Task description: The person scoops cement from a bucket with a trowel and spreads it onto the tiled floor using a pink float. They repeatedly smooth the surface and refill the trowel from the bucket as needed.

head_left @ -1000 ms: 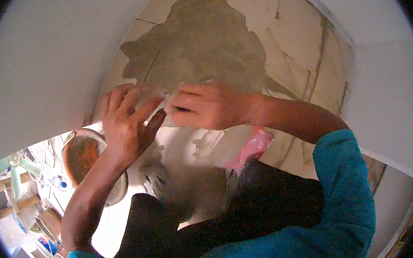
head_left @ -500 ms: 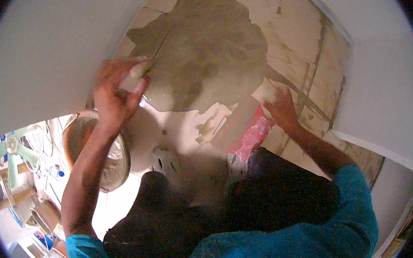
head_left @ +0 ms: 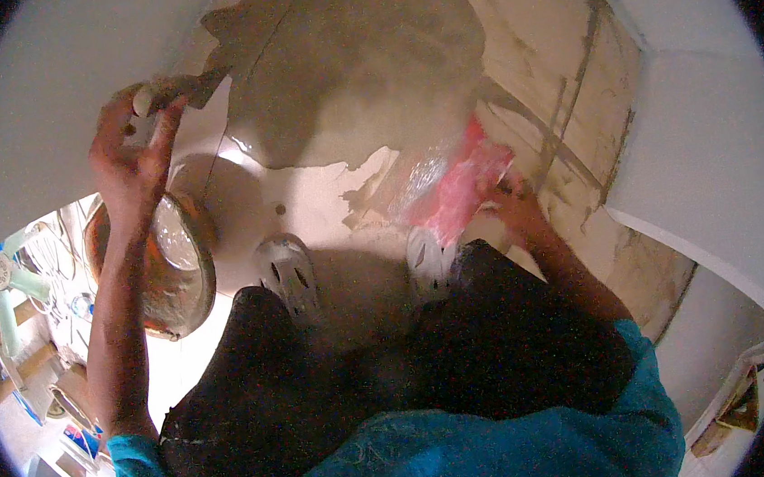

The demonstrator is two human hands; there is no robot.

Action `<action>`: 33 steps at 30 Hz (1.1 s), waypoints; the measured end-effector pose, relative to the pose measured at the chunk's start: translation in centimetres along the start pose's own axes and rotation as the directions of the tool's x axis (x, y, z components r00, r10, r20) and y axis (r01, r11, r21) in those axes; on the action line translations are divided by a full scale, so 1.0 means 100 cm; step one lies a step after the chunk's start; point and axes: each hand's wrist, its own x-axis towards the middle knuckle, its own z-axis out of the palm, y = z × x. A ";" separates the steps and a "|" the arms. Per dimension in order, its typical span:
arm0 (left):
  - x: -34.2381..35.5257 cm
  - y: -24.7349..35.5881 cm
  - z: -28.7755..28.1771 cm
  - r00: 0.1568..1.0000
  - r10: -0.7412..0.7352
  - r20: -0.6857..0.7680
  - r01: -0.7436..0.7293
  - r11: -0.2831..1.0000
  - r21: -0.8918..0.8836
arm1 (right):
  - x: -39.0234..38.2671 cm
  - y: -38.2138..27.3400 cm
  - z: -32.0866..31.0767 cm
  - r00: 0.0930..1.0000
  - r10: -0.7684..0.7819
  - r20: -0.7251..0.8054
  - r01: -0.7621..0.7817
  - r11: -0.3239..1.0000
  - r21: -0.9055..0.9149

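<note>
Leftward the left hand (head_left: 130, 161) has been carried, its fingers clamped on a scraper (head_left: 198, 90) whose blade is held near the left edge of the grey patch (head_left: 366, 58). Pink plastic (head_left: 453, 194), ahead of the right shoe (head_left: 427, 260), is met at its right edge by the right hand (head_left: 513, 201), whose grip cannot be told; between the hands wide room is left.
</note>
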 end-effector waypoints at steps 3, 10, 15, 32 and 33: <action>-0.002 -0.006 -0.003 1.000 -0.016 -0.023 0.016 1.000 -0.007 | -0.002 -0.070 -0.009 0.974 -0.224 0.030 0.224 0.936 -0.272; 0.000 -0.013 -0.003 0.999 -0.017 -0.040 0.021 0.996 0.087 | -0.007 -0.109 0.016 0.669 -0.420 0.613 0.689 0.043 -0.723; -0.001 -0.020 0.002 0.997 0.022 -0.072 -0.015 0.995 0.097 | -0.025 -0.074 0.048 0.363 -0.145 0.920 0.798 -0.462 -0.387; 0.018 -0.024 -0.010 0.980 0.181 -0.083 -0.177 0.983 0.051 | -0.004 -0.006 0.272 0.295 -0.578 0.761 0.797 -0.290 -0.530; 0.020 -0.020 -0.011 0.988 0.129 -0.090 -0.127 0.991 0.031 | 0.000 -0.009 0.280 0.327 -0.600 0.730 0.794 -0.245 -0.557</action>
